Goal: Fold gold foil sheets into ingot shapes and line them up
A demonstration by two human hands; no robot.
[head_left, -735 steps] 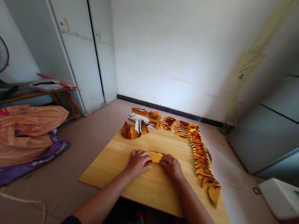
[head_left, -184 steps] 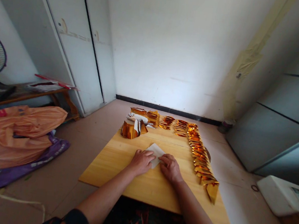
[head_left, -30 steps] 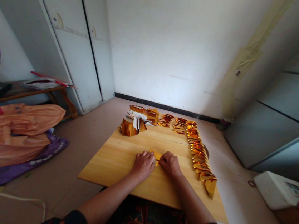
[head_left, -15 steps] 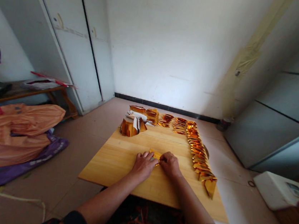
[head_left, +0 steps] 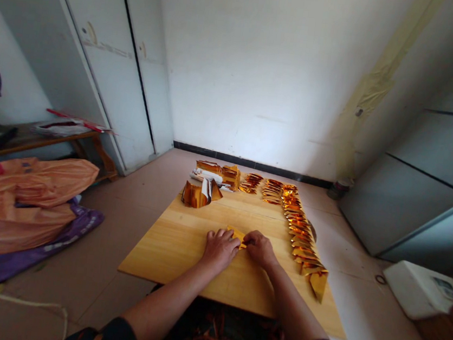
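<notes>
A small piece of gold foil paper (head_left: 236,230) lies on the wooden board (head_left: 160,250), partly covered by my hands. My left hand (head_left: 220,247) holds its left side down against the board, fingers bent over it. At the right edge of the paper, my right hand (head_left: 261,247) is closed in a pinch on it. Folded gold foil pieces (head_left: 299,227) stand in a long overlapping row along the board's right side. Shorter rows of folded foil pieces (head_left: 272,190) lie at the far edge.
Curled stacks of gold foil sheets (head_left: 197,195) and a white roll (head_left: 209,176) are at the board's far left. An orange bag (head_left: 26,202) lies on the floor to the left. A white box (head_left: 421,290) stands to the right, near a grey cabinet (head_left: 408,185).
My right hand has shifted slightly to the right along the foil paper's edge. My left hand stays on the paper, its fingers a little differently placed.
</notes>
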